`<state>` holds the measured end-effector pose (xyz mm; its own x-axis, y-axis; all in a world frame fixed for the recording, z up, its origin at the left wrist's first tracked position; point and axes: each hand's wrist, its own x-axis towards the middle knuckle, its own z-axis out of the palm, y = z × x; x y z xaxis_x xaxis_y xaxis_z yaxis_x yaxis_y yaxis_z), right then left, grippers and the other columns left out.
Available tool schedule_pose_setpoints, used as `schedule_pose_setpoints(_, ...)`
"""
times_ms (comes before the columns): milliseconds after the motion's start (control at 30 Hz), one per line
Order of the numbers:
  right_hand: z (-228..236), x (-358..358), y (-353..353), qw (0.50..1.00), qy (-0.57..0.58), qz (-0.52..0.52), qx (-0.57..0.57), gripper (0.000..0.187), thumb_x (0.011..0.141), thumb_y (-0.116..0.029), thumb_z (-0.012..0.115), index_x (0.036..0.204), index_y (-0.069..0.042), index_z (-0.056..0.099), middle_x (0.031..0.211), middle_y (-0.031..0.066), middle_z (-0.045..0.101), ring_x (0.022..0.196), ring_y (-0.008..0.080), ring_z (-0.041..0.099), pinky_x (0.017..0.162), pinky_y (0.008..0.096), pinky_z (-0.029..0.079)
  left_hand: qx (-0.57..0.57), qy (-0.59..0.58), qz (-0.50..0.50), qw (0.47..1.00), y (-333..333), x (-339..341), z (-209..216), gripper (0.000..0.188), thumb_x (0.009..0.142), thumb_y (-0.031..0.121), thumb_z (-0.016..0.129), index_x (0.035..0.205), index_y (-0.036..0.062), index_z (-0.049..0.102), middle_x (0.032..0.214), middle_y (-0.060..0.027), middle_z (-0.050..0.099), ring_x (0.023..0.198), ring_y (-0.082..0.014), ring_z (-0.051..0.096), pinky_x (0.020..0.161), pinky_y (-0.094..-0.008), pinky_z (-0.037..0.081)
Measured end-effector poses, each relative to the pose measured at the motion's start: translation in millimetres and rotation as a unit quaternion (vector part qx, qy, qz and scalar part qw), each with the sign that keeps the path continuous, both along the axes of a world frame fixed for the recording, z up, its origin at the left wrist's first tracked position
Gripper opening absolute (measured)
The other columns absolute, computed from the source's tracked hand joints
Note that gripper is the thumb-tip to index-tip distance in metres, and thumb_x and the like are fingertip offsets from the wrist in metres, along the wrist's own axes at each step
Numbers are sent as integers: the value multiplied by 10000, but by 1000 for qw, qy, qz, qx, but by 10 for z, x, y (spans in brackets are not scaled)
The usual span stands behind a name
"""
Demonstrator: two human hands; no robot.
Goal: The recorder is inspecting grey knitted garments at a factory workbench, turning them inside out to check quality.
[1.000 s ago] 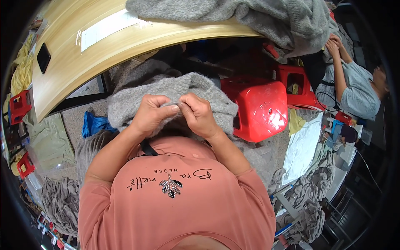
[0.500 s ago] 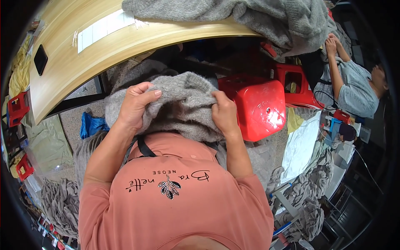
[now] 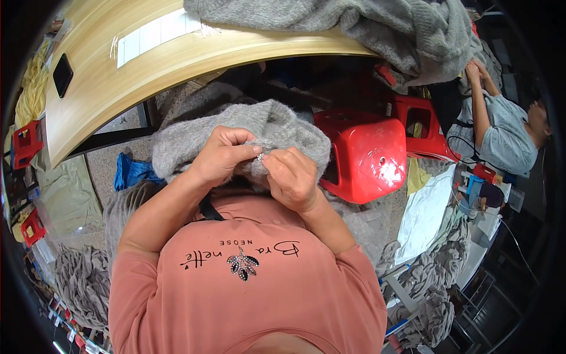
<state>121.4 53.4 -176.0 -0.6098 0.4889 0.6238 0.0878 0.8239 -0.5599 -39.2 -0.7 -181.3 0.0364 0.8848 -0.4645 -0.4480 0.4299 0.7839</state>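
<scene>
A fuzzy grey knit garment (image 3: 194,138) lies bunched over my lap, below the table's edge. My left hand (image 3: 227,154) pinches a fold of its knit between thumb and fingers. Close against it, my right hand (image 3: 291,177) is closed on the same fold, with the two thumbs nearly meeting. A small pale bit of knit or trim shows between the fingertips; what it is exactly I cannot make out. The rest of the garment bulges up beyond both hands.
A wooden table (image 3: 88,112) curves across the front, bearing a black phone (image 3: 63,75), a white paper strip (image 3: 159,36) and more grey knitwear (image 3: 407,35). A red plastic stool (image 3: 371,159) stands at my right. Farther right sits another person (image 3: 501,121). Grey garments (image 3: 82,283) are heaped left.
My hands were apart, holding the garment spread between them. Now they have come together at one fold, the right hand moving left and the left hand moving right.
</scene>
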Motion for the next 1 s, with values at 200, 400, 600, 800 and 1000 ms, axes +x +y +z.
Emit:
schedule_pose_setpoints(200, -80, -66, -3, 999, -28, -35, 8, 268, 545, 95, 562, 799, 8, 564, 753, 111, 569, 570, 224, 537, 477, 286, 434, 24, 0, 36, 999, -29, 27, 19, 63, 774, 39, 621, 800, -16, 636, 608, 18, 556, 519, -16, 458, 436, -171, 347)
schedule_pose_setpoints(400, -91, -69, 64, 981, 6, 13, -194, 255, 561, 124, 528, 782, 5, 573, 806, 117, 571, 651, 229, 564, 553, 269, 453, 33, 92, 30, 995, -103, 2, -77, 65, 757, 26, 640, 809, -12, 647, 631, 13, 570, 539, -13, 459, 459, -168, 362)
schedule_pose_setpoints(600, -71, 6, 160, 931, -31, 107, -346, 231, 582, 121, 531, 775, 1, 575, 793, 103, 572, 691, 179, 563, 595, 251, 434, 78, 154, 59, 983, -170, 70, -55, 55, 744, 17, 644, 792, -5, 657, 647, 18, 591, 587, -21, 479, 499, -174, 386)
schedule_pose_setpoints(800, -10, -60, 54, 933, -65, 17, -353, 204, 615, 95, 526, 786, 0, 582, 715, 86, 566, 647, 166, 555, 590, 253, 434, 110, 260, 69, 957, -164, 81, -8, 77, 728, -7, 636, 801, 1, 658, 661, -9, 604, 585, -36, 496, 509, -192, 399)
schedule_pose_setpoints(1000, -107, -100, 28, 934, -74, 9, -349, 197, 612, 73, 529, 794, 5, 555, 687, 119, 573, 592, 204, 571, 553, 287, 440, 220, 416, 89, 878, -157, 98, 26, 133, 682, -55, 622, 793, 13, 652, 667, -84, 604, 568, -131, 557, 521, -227, 427)
